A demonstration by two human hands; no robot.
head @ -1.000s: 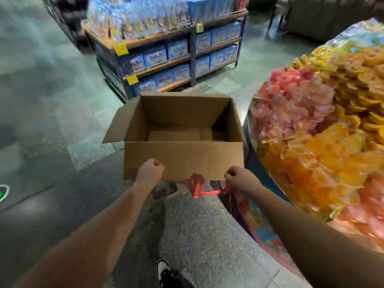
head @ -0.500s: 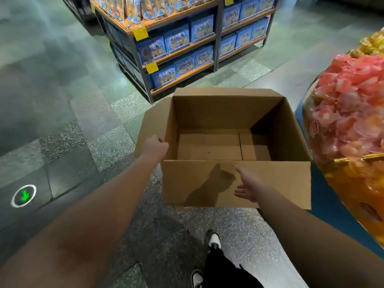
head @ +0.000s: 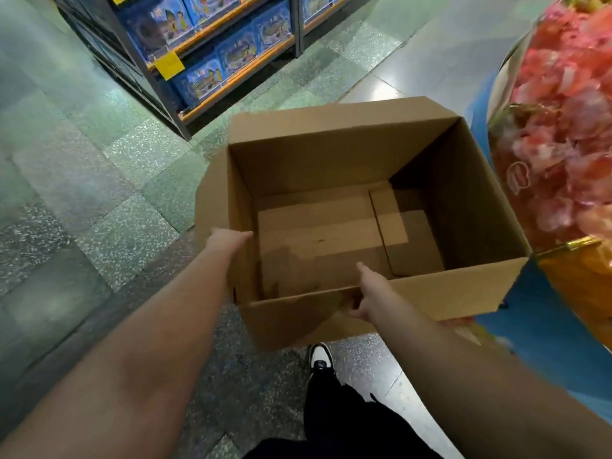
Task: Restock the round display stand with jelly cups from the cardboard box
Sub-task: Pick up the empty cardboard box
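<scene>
An open brown cardboard box (head: 331, 154) hangs in front of me with nothing inside; only its bare bottom flaps show. My left hand (head: 225, 238) grips the box's left wall at the near corner. My right hand (head: 367, 293) clamps the near wall, thumb over the rim and fingers on the outside. At the right edge stands the round display stand (head: 543, 313) with a blue base, heaped with pink and red jelly cups (head: 563, 127) and orange ones (head: 583, 279) lower down.
A dark shelf rack (head: 212, 58) with blue boxed goods and yellow price tags stands at the back left. The floor is grey-green speckled tile. My black trouser leg and black-and-white shoe (head: 319, 357) are below the box.
The box has come closer and higher, so I look down into it. My right hand went from open against the near wall to gripping its rim. The red cart handle is gone from view.
</scene>
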